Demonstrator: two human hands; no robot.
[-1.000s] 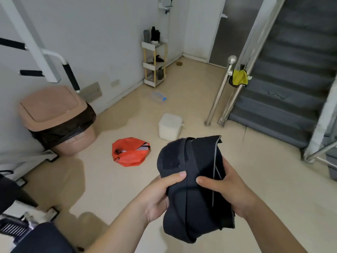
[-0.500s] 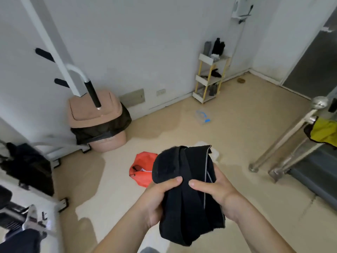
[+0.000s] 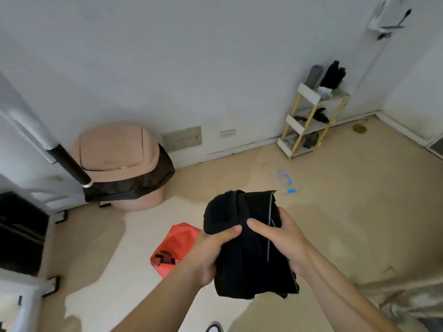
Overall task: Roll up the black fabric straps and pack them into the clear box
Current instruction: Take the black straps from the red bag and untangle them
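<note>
A: Black fabric straps (image 3: 249, 248)?
B: Bundled, near centre, clasped by left grip (image 3: 211, 250) and right grip (image 3: 280, 240), with thumbs on top.
A: Clear box (image 3: 286, 182)?
B: Far right, on the floor (image 3: 359, 212), well apart.

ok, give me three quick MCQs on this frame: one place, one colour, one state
1. Where is the clear box?
A) on a tabletop
B) on the floor
C) on a chair seat

2. What colour is the bag lying on the floor?
A) green
B) white
C) orange-red

3. What state are the black fabric straps in?
A) bundled and gripped by the left hand and right hand
B) spread flat on the floor
C) packed in the clear box

Answers:
1 B: it sits on the bare floor, short of the wall.
2 C: it is plainly orange-red, with a black mark on it.
3 A: the fingers of both hands curl round the bundle, held up off the floor.
</note>
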